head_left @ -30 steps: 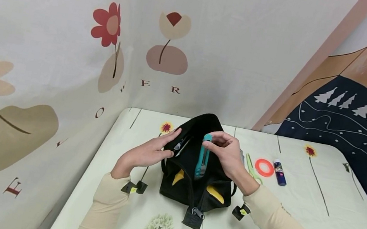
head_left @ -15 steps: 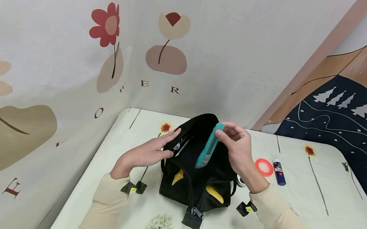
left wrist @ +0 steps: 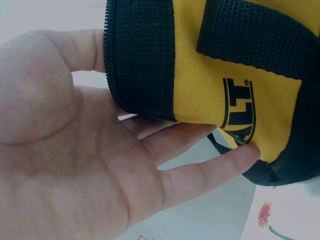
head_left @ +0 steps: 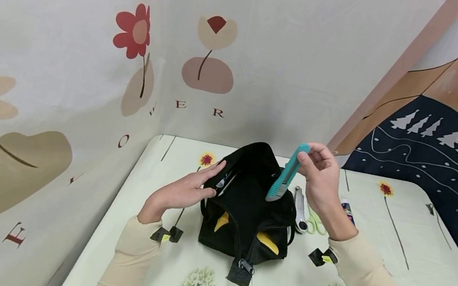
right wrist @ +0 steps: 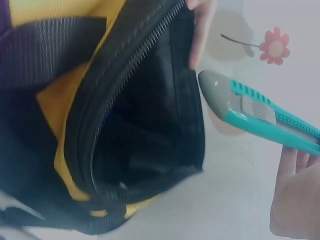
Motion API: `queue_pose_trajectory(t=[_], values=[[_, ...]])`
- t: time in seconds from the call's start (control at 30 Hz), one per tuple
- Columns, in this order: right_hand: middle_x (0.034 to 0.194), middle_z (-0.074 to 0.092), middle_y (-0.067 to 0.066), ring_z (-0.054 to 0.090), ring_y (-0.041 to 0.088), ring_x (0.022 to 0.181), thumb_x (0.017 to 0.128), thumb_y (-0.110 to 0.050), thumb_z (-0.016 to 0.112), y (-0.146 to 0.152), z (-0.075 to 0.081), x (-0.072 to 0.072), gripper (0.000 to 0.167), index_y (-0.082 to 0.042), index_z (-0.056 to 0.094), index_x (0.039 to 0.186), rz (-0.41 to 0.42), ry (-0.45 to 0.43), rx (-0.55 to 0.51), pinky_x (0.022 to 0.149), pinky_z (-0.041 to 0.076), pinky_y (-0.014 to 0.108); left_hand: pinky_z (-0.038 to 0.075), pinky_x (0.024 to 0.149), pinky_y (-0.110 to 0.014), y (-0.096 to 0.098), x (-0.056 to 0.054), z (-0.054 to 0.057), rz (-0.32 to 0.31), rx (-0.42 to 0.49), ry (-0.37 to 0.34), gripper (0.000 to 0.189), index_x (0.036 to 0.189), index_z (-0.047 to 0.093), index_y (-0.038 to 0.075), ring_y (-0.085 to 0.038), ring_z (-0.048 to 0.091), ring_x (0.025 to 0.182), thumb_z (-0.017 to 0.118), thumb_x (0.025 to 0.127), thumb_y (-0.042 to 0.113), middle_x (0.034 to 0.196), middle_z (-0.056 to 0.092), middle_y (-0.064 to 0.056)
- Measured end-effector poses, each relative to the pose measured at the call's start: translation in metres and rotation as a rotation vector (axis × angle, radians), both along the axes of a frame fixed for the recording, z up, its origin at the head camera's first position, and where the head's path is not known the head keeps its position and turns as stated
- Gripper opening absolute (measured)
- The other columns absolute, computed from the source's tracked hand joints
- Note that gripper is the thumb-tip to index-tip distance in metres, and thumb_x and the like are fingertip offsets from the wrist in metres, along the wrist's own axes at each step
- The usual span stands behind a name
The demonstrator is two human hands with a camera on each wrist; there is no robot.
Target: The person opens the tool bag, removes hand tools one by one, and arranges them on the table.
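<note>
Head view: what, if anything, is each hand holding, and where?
Right hand: teal-and-grey plastic utility knife, pinched near the end away from its grey nose. Left hand: black-and-yellow fabric bag, held by its zippered rim.

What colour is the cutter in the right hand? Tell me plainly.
The cutter is teal with grey parts, clearest in the right wrist view.

The right grip [right wrist: 296,200] holds a teal cutter [right wrist: 265,115], grey nose toward a black-and-yellow bag [right wrist: 82,110]. The zip [right wrist: 134,62] is undone, the mouth gaping; the left grip [right wrist: 202,32] touches the rim. Behind, a red flower [right wrist: 275,46] marks the pale wall [right wrist: 235,190].
</note>
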State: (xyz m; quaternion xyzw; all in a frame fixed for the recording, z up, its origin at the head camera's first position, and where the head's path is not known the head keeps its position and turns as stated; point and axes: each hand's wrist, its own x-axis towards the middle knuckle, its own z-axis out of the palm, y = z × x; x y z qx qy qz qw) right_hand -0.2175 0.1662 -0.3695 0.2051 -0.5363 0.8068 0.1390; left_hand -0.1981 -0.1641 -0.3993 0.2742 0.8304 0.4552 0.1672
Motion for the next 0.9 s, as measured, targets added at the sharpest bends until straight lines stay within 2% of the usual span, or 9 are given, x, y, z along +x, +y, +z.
queue_pose_trajectory(t=[0.1, 0.2, 0.33, 0.53, 0.77, 0.9], values=[[0.095, 0.075, 0.0, 0.072, 0.008, 0.081, 0.106, 0.01, 0.064, 0.01, 0.003, 0.001, 0.025, -0.01, 0.078, 0.112, -0.053, 0.009, 0.028, 0.073, 0.064, 0.024, 0.014, 0.135, -0.062, 0.0, 0.0, 0.0, 0.0, 0.001, 0.001, 0.079, 0.178, 0.01, 0.005, -0.038, 0.003, 0.171, 0.05, 0.11, 0.008, 0.185, 0.003, -0.02], [0.097, 0.076, 0.0, 0.072, 0.007, 0.083, 0.104, 0.003, 0.072, 0.022, 0.003, 0.003, 0.023, -0.009, 0.079, 0.122, -0.106, 0.005, 0.072, 0.074, 0.065, 0.024, 0.015, 0.135, -0.062, 0.0, 0.0, 0.0, 0.003, 0.0, 0.0, 0.079, 0.178, 0.01, 0.005, -0.038, 0.003, 0.171, 0.05, 0.11, 0.007, 0.185, 0.003, -0.019], [0.1, 0.077, -0.001, 0.074, 0.007, 0.086, 0.102, -0.001, 0.077, 0.038, -0.002, 0.005, 0.032, -0.008, 0.078, 0.133, -0.171, -0.006, 0.127, 0.077, 0.065, 0.024, 0.015, 0.135, -0.062, 0.0, 0.0, 0.0, 0.003, -0.004, -0.002, 0.079, 0.178, 0.01, 0.005, -0.038, 0.003, 0.171, 0.05, 0.11, 0.008, 0.185, 0.003, -0.019], [0.101, 0.078, 0.0, 0.072, 0.009, 0.084, 0.103, 0.012, 0.066, 0.06, -0.012, 0.008, 0.034, -0.005, 0.078, 0.13, -0.276, -0.045, 0.169, 0.076, 0.065, 0.024, 0.015, 0.135, -0.062, 0.0, 0.001, 0.0, 0.006, -0.006, -0.004, 0.079, 0.178, 0.01, 0.005, -0.038, 0.004, 0.171, 0.05, 0.11, 0.008, 0.185, 0.004, -0.018], [0.099, 0.078, 0.001, 0.071, 0.01, 0.079, 0.104, 0.008, 0.07, 0.091, -0.023, 0.013, 0.029, -0.001, 0.078, 0.13, -0.407, -0.123, 0.175, 0.073, 0.064, 0.022, 0.016, 0.135, -0.062, 0.0, 0.0, -0.001, 0.005, -0.001, -0.009, 0.079, 0.178, 0.01, 0.005, -0.037, 0.004, 0.171, 0.05, 0.11, 0.007, 0.185, 0.003, -0.017], [0.096, 0.075, 0.002, 0.071, 0.009, 0.078, 0.104, 0.008, 0.07, 0.111, -0.03, 0.014, 0.03, 0.001, 0.078, 0.132, -0.427, -0.164, 0.141, 0.074, 0.064, 0.022, 0.016, 0.135, -0.062, 0.0, -0.001, -0.001, 0.001, -0.007, -0.003, 0.078, 0.178, 0.01, 0.005, -0.038, 0.004, 0.171, 0.05, 0.111, 0.009, 0.185, 0.003, -0.018]])
